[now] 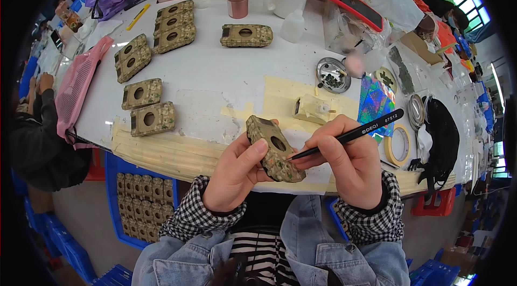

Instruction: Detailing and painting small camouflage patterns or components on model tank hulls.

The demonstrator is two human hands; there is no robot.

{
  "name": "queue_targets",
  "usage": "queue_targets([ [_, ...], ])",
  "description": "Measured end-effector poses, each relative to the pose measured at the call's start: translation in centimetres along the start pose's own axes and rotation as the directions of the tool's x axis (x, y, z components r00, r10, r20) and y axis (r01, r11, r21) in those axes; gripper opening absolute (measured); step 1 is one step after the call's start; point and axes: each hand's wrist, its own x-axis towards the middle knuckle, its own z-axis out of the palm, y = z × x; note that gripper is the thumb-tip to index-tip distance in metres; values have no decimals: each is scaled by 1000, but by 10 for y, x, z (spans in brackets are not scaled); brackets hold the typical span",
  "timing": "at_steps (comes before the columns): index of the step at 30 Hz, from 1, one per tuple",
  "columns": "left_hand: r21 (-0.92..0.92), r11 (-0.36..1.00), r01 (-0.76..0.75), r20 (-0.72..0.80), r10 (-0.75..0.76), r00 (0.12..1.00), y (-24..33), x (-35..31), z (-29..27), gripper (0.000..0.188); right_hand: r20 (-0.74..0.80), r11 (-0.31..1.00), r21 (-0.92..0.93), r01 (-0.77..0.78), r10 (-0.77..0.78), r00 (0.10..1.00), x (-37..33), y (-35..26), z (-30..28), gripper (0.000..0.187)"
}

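My left hand (237, 170) grips a camouflage-patterned model tank hull (273, 151), tilted, with a round hole in its top. Between the fingers of my right hand (347, 157) is a pair of black tweezers (355, 132), its tip touching the hull near the end closest to me. Whether the tips pinch a small part is too fine to see. Beyond my hands stands a small tape-wrapped block (311, 108) with a nozzle-like top. Further off lies a round metal tin (333, 76) holding small dark green pieces.
More camouflage hulls (153, 119) sit on the left of the white table, and one hull (246, 36) lies further back. A tape roll (397, 146) and black cloth (440, 143) are at right. Below the table edge, a blue crate (112, 189) holds several hulls. A person's sleeve (48, 124) shows left.
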Motion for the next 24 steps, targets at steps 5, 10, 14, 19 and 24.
queue_targets([
  [5,1,1000,2,1,-2,1000,1,0,0,46,-8,999,47,8,-7,1000,-1,1,0,19],
  [10,3,1000,-2,33,2,999,-1,0,-3,52,-177,967,113,228,-206,962,2,1,-1,21],
  [14,15,1000,-3,49,3,999,-1,2,-1,55,-276,910,-258,323,-390,878,0,11,-19,20],
  [19,-58,998,-6,96,11,995,1,1,-1,55,-203,534,-822,198,-600,774,10,24,-36,11],
  [24,-311,950,23,152,25,988,2,3,-4,58,-75,260,-958,122,-635,769,18,33,-42,22],
])
